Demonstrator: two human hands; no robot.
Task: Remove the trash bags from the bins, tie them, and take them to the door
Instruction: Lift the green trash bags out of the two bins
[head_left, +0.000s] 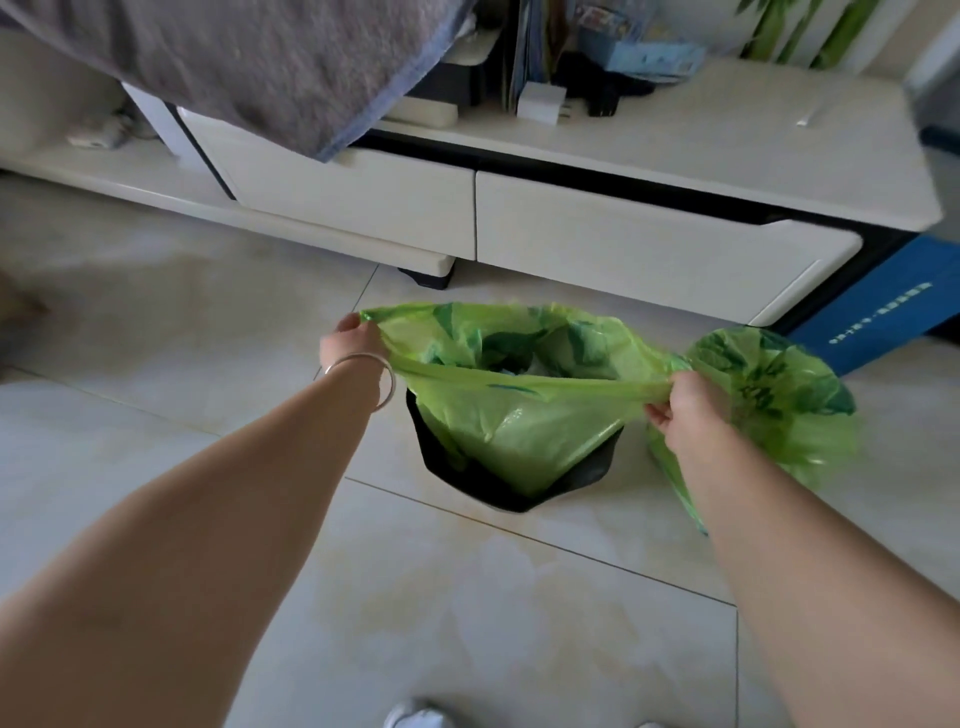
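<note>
green trash bag (519, 431), thin and crinkled, sits half-raised in a black bin (498, 488); the left hand (349, 340) and right hand (685, 402) grip its stretched rim. a second green bag (779, 400) lies right of the bin, bare tile floor (467, 597) nearer the person.

Both bare forearms reach forward and down, spread well apart. The left hand (349, 340), a silver bangle (363, 379) on its wrist, is clenched with its fingers curled under. The right hand (685, 410) is also closed in a pinch, knuckles up.
</note>
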